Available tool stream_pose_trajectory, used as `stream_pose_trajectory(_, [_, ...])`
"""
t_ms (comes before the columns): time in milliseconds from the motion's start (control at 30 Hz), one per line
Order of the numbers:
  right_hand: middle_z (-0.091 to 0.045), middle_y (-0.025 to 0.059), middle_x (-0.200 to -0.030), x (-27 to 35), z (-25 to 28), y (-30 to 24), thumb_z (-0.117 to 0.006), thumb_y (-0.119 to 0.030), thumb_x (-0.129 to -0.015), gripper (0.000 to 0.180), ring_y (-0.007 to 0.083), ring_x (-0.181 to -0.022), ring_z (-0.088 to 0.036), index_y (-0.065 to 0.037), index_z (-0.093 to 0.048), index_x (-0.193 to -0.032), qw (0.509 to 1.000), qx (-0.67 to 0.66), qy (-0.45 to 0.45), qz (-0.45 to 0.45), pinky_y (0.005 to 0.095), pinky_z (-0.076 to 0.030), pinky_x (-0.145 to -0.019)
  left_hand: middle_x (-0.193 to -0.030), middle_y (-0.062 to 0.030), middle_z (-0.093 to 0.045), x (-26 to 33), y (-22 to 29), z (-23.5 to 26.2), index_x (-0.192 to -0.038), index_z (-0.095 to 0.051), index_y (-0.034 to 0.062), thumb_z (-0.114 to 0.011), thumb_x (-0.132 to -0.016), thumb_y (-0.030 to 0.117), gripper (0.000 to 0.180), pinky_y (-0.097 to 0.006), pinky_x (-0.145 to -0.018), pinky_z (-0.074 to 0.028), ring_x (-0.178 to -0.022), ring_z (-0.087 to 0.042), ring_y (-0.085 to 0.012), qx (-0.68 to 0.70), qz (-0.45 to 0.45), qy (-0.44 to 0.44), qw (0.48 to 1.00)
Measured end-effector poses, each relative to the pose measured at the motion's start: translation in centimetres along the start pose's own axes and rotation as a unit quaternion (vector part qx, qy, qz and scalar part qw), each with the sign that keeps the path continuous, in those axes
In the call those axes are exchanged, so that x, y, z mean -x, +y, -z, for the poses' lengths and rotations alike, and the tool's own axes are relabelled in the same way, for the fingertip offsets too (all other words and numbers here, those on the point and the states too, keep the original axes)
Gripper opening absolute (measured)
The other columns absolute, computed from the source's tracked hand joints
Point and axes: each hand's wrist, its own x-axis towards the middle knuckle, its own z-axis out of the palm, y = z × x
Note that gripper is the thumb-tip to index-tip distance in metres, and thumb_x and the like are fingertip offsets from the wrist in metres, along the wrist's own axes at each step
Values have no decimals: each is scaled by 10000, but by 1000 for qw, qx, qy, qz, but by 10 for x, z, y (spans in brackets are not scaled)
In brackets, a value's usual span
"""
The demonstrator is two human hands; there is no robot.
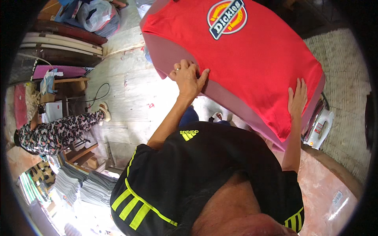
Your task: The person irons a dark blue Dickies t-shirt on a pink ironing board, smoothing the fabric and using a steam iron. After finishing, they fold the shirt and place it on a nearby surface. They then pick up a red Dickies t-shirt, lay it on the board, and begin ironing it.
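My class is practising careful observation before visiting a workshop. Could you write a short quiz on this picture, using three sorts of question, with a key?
1. Multiple choice: on which side of the red cloth is the white iron?
A) the left
B) the right
C) underneath

2. True or false: the right hand lies on the red cloth.

3. Fill in: a ring shows on a finger of the camera wearer's ____ hand.

Key:
1. B
2. True
3. Left: the left hand wears it.
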Motion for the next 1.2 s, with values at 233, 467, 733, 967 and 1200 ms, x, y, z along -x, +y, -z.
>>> stream_pose_trajectory(233, [-446,190,-1427,-25,-13,-86,-557,-309,-955,467,394,-1319,-415,-65,-505,-1349,991,-126,43,-1,502,-341,-1091,-930,-94,-572,-32,-43,29,-733,-649,88,-710,-813,432,358,-478,-761,-355,-933,-530,-312,16,-82,-54,995])
stream_pose_trajectory(467, [-480,155,-1392,-61,-8,-288,-628,-193,-879,378,346,-1316,-427,-102,-602,-1245,936,-264,-28,229,490,-368,-1047,-970,-176,-642,-191,-160,24,-1009,-641,44,-596,-858,589,567,-532,-808,-440,-962,-597,-392,-117,-10,153,981])
stream_pose_trajectory(733, [-383,157,-1482,-62,6,-318,-605,-316,-898,525,344,-1395,-328,-130,-503,-1378,975,-171,-59,133,535,-293,-1108,-789,-186,-682,-253,-224,9,-921,-666,41,-649,-889,475,435,-455,-634,-484,-739,-659,-375,39,-6,-56,998])
stream_pose_trajectory(967, [-317,124,-1534,-48,10,-263,-594,-318,-912,547,336,-1430,-274,-116,-468,-1405,963,-254,-73,59,509,-290,-1122,-1204,-164,-594,-227,-110,1,-1266,-541,103,-648,-882,408,502,-535,-853,-434,-1092,-565,-379,-108,-162,114,974])
stream_pose_trajectory(1200, [-315,113,-1539,-72,-5,-116,-567,-429,-922,607,335,-1433,-266,-136,-427,-1434,995,-66,-5,-72,517,-289,-1123,-1539,-161,-300,-133,105,-105,-1421,-448,92,-573,-895,517,688,-625,-1099,-232,-1416,-254,-423,84,-477,-164,859])
